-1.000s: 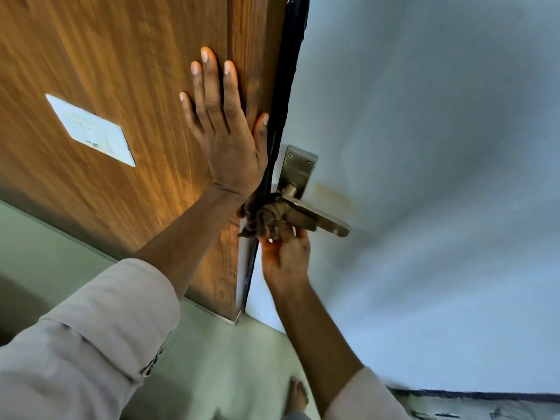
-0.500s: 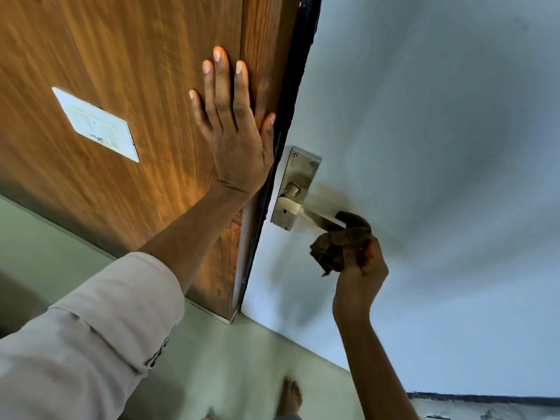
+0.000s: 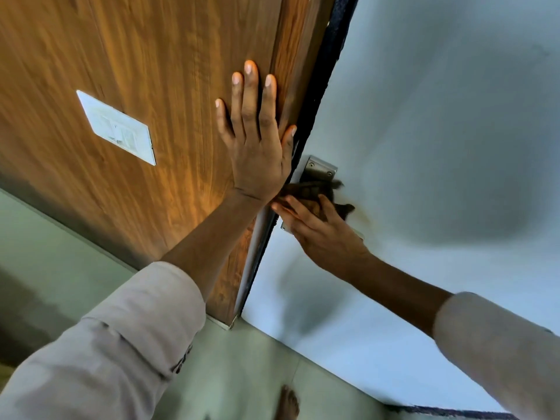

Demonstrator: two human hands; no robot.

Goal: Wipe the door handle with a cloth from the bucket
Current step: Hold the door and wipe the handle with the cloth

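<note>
A metal door handle plate (image 3: 320, 170) is fixed to the pale blue-grey door (image 3: 439, 131) near its dark edge. My right hand (image 3: 324, 237) presses a dark brown cloth (image 3: 312, 194) flat against the plate, and the cloth and hand hide the lever. My left hand (image 3: 257, 140) lies flat with fingers spread on the wooden panel (image 3: 136, 71), right beside the door's edge. No bucket is in view.
A white switch plate (image 3: 116, 127) is set in the wooden panel at left. Below lies a pale green floor (image 3: 242, 374), where a bare foot (image 3: 288, 403) shows near the bottom edge. A dark strip (image 3: 448, 412) runs along the door's base at lower right.
My right hand has carried the cloth from the lever's outer end back left onto the handle plate, now with the palm flat over it. My left hand has stayed on the wood.
</note>
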